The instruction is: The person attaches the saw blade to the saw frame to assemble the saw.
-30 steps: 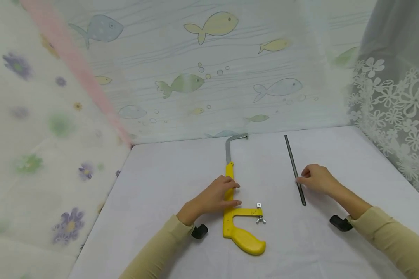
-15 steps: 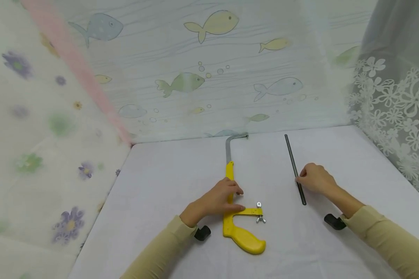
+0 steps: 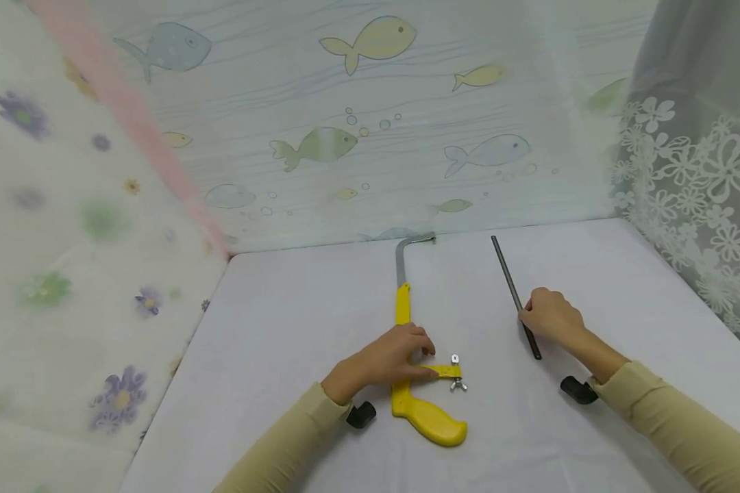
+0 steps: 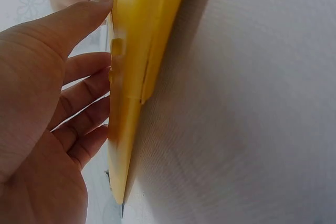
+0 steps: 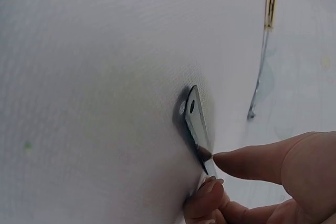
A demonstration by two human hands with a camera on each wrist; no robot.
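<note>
A yellow hacksaw frame [image 3: 436,423] with a grey metal front bow lies on the white table, its handle nearest me. Over its spine my left hand [image 3: 395,356] rests with loosely bent fingers, the thumb on the short arm by the wing nut [image 3: 458,385]. From the left wrist, thumb and fingertips meet one side of the yellow frame [image 4: 139,35] without wrapping round it. To the right, my right hand [image 3: 551,316] pinches a thin dark hacksaw blade [image 3: 506,270] between thumb and fingers. The right wrist view shows the holed near end of this blade [image 5: 193,111] close over the cloth.
White cloth covers the table [image 3: 296,308]. Behind it hangs a fish-print curtain [image 3: 321,82], with a flower-print sheet [image 3: 68,239] on the left and lace [image 3: 703,185] on the right. Black wrist mounts [image 3: 362,415] stick out below both cuffs.
My left hand has slid along the frame toward the handle, its thumb now on the short arm. My right hand has shifted slightly left, and the blade's far end has swung left.
</note>
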